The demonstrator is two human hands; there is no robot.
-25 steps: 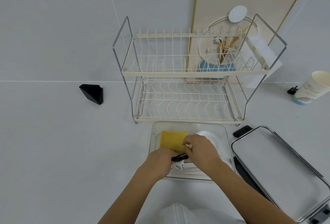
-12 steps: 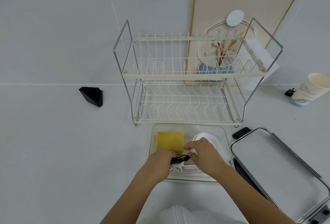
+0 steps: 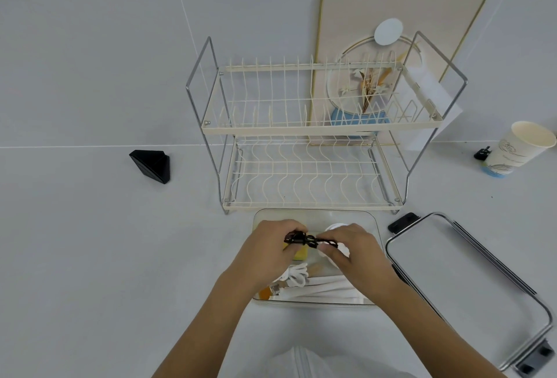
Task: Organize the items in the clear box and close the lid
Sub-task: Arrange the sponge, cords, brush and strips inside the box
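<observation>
The clear box (image 3: 372, 220) lies open on the white table just in front of me. Above its far half, my left hand (image 3: 268, 254) and my right hand (image 3: 358, 254) both pinch a small black cord bundle (image 3: 307, 239) stretched between them. Under the hands, a yellow sponge (image 3: 301, 254) and a white round item (image 3: 334, 228) are mostly hidden. A coiled white cable (image 3: 297, 276) and flat white pieces (image 3: 328, 291) lie in the near half. The box's lid (image 3: 458, 281), with black clips, rests flat to the right.
A two-tier wire dish rack (image 3: 310, 124) stands right behind the box, with a gold-rimmed board (image 3: 401, 9) leaning on the wall behind it. A black wedge (image 3: 152, 165) sits at the left. A paper cup (image 3: 518, 148) and a small black clip (image 3: 481, 153) are at the far right.
Both hands lifted the black cord bundle up and toward the box's far half, now covering most of the yellow sponge and uncovering the white cable.
</observation>
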